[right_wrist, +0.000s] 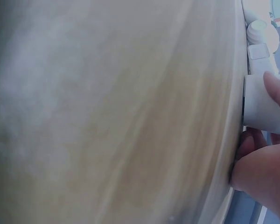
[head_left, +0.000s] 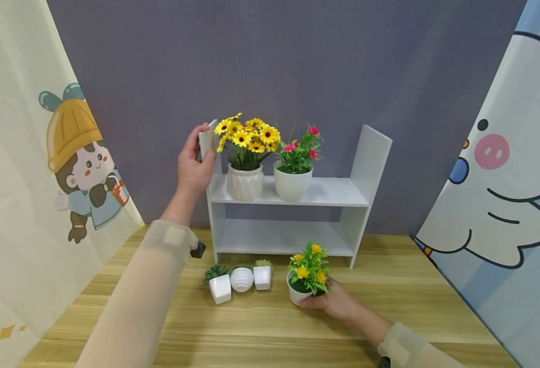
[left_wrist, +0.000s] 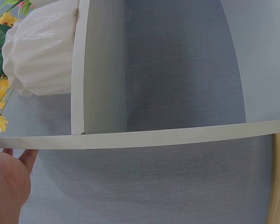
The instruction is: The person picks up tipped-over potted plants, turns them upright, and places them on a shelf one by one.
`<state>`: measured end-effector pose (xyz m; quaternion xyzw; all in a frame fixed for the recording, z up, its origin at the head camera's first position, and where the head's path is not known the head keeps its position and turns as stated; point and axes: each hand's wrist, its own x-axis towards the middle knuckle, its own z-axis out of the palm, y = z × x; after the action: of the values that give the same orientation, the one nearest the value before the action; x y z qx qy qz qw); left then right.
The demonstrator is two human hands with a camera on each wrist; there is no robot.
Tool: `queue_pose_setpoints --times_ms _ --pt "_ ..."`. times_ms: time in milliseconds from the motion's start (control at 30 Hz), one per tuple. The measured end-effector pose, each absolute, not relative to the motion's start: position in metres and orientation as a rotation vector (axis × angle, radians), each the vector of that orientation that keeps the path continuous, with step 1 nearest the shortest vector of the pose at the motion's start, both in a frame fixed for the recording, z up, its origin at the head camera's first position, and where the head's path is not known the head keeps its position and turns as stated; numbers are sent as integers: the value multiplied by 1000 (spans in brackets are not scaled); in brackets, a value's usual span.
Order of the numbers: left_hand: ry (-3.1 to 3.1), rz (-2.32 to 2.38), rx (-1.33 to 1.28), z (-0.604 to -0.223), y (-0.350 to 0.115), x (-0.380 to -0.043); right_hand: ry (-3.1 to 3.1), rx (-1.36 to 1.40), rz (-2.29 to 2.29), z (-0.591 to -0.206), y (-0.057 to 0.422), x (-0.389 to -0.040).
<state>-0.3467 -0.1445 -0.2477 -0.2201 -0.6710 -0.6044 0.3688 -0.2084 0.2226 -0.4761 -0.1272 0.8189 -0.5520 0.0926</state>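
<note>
My left hand (head_left: 197, 166) grips the top of the left side panel of a white two-tier shelf (head_left: 288, 200), thumb and fingers on opposite faces. In the left wrist view this hand (left_wrist: 9, 179) shows at the panel's edge. On the table in front of the shelf, my right hand (head_left: 336, 301) holds a small white pot (head_left: 297, 294) with yellow artificial flowers (head_left: 310, 266). Seen from the right wrist, thumb and fingers lie around the white pot (right_wrist: 265, 103). Its foliage hides part of the fingers in the head view.
A ribbed pot of yellow daisies (head_left: 245, 183) and a white pot with pink flowers (head_left: 292, 183) stand on the upper tier. Left of my right hand sit a square-potted succulent (head_left: 220, 289), a round ribbed pot (head_left: 242, 280) and another square pot (head_left: 262, 278) on the wooden table (head_left: 251, 337).
</note>
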Motion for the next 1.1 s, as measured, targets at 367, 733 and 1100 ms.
queue_pose_setpoints --times_ms 367,733,1100 --pt "-1735 -1545 -565 -249 -144 -348 2419 -369 -1717 -464 226 -206" --pt "-1735 -1547 -557 -248 -145 -349 2459 -282 -1812 -431 243 -209" --pt "-1719 -1549 -558 -247 -145 -347 2586 -262 -1791 -393 258 -206"
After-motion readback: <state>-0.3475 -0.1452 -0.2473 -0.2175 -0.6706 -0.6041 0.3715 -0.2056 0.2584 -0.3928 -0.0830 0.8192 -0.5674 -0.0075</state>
